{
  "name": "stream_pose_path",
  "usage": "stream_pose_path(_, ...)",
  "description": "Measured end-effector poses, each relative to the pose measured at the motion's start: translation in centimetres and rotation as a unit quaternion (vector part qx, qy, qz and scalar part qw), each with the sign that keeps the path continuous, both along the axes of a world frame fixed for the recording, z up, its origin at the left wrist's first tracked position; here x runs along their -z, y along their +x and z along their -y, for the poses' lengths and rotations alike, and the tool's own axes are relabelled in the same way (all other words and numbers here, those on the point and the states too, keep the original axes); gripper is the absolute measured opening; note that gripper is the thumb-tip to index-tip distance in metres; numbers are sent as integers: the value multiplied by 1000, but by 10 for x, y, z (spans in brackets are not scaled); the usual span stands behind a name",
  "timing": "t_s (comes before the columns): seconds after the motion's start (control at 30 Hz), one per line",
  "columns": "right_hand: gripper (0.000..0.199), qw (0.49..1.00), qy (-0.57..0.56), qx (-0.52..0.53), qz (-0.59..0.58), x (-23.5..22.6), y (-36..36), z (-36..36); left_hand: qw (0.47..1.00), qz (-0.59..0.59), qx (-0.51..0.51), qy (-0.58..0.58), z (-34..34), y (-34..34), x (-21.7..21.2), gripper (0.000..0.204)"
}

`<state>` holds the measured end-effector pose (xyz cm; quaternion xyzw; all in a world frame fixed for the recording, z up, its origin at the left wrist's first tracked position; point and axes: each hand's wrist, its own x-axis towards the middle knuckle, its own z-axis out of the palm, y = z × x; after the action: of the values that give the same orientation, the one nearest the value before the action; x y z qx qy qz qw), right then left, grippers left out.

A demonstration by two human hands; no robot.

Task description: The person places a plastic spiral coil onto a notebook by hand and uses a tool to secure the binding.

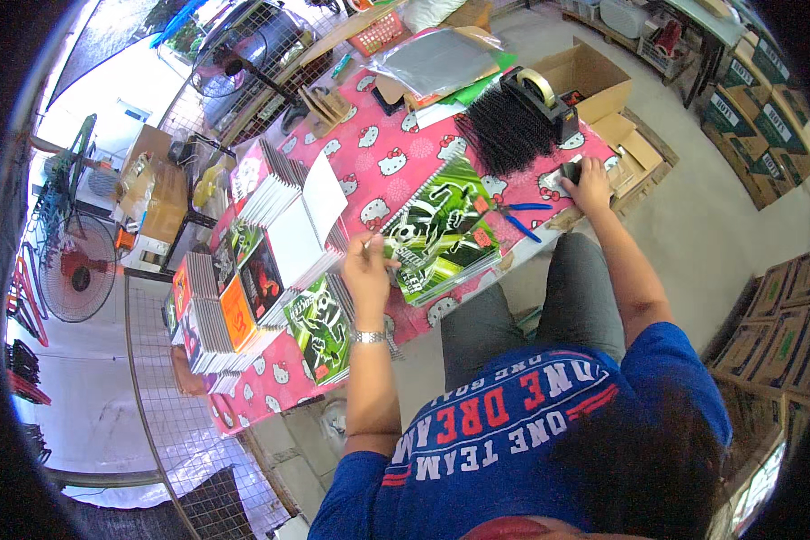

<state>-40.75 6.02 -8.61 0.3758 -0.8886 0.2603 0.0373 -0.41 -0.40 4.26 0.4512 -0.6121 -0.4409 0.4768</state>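
Note:
Near the middle of the table lies a stack of green and black spiral notebooks with red-orange labels. My left hand, wearing a metal watch, is at the stack's left edge. Its fingers are pinched together; what they hold is too small to make out. At the table's right edge my right hand has its fingers closed about a small dark object, mostly hidden. Blue-handled pliers lie on the notebooks' right side. Beyond them is a pile of black spiral binding coils.
Stacks of notebooks and white-backed pads crowd the table's left side. A tape dispenser stands behind the coils, beside an open carton. Plastic sheets lie at the back. A fan stands at left.

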Motion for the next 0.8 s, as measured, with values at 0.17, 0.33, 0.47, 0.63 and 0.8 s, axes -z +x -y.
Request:
stream_pose_path(0.17, 58, 985, -26, -153, -78, -7, 67, -18, 980, 116, -54, -151, -19, -12, 2, 25)
stream_pose_path(0.33, 57, 929, 40, -336, -150, 12, 103, -23, 995, 66, -36, -63, -5, -5, 15, 27)
stream_pose_path(0.47, 51, 942, 38, -333, -3, 7, 104, -18, 997, 50, -28, -55, -4, -6, 4, 25)
stream_pose_path(0.63, 57, 868, -366, -266, 205, -53, 136, -31, 996, 28, -22, -83, -3, -4, 7, 22)
stream_pose_path(0.8, 61, 823, -312, -455, 138, -99, 176, -42, 999, 4, -33, 3, -5, -3, 10, 18)
